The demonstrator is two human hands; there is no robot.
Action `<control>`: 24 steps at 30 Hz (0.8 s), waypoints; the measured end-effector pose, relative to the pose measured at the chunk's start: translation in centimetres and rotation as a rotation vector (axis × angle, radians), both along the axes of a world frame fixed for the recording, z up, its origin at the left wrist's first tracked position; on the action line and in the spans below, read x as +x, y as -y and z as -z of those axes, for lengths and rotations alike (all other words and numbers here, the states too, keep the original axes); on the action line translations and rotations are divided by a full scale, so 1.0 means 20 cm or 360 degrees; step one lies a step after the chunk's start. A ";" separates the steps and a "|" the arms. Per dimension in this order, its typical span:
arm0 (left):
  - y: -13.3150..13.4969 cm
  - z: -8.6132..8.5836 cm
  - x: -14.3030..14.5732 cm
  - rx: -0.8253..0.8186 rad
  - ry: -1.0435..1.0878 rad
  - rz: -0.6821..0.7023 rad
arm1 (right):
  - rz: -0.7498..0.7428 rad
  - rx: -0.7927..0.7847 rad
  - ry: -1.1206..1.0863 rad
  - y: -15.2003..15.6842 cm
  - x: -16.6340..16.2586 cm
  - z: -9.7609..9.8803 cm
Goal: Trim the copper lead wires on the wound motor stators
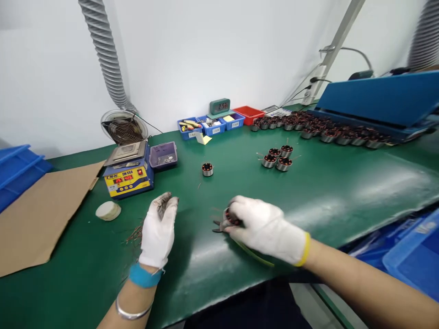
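Note:
My right hand (pixel 257 224), in a white glove with a yellow cuff, closes around a copper-wound motor stator (pixel 232 217) low over the bench. Just beneath it are the dark jaws of wire cutters (pixel 217 226), whose yellow-green handle shows below the hand; whether the fingers also touch the cutters is hidden. My left hand (pixel 158 230), gloved in white with dirty fingertips, is raised with half-curled fingers and nothing visible in them. Beside it lies a heap of thin copper wire clippings (pixel 135 233). A single stator (pixel 207 169) stands ahead, and several more stators (pixel 284 163) are grouped to the right.
A yellow-blue hot plate (pixel 128 178) and a purple tray (pixel 163 155) stand at left, near a round whitish block (pixel 108 210) and cardboard (pixel 44 219). Blue bins (pixel 190 132) and a red bin (pixel 247 114) line the back. Many stators (pixel 329 132) sit before a blue panel (pixel 380 100).

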State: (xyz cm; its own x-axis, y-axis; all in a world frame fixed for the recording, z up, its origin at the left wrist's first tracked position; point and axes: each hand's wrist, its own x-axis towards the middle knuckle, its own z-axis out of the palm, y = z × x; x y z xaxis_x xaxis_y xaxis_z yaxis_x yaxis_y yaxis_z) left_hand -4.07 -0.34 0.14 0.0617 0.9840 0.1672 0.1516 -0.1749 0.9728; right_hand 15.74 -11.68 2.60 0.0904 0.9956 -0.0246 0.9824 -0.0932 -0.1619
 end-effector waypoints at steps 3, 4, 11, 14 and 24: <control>0.04 0.01 0.01 -0.0045 -0.0037 0.0088 | 0.0528 -0.0269 0.0118 0.14 0.36 -0.02; 0.05 0.02 0.01 -0.0069 -0.0057 0.0131 | 0.0676 -0.0345 0.0159 0.17 0.48 -0.03; 0.02 0.08 0.02 -0.0206 -0.0193 0.0271 | 0.1067 0.0006 0.0441 0.10 0.83 -0.04; 0.00 0.11 0.04 -0.0283 -0.0210 0.0308 | 0.0868 0.0101 0.0320 -0.09 0.70 0.05; 0.00 0.15 0.06 -0.0281 -0.0391 0.0426 | 0.0856 0.0211 0.0171 -0.78 0.66 0.25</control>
State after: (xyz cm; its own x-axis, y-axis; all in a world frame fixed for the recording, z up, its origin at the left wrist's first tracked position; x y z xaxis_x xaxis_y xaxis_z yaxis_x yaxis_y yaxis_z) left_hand -2.91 -0.44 -2.86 0.3369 0.9399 -0.0546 0.3551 -0.0732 0.9320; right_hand 28.88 3.99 -2.42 0.5809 0.8027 0.1347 0.8139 -0.5709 -0.1079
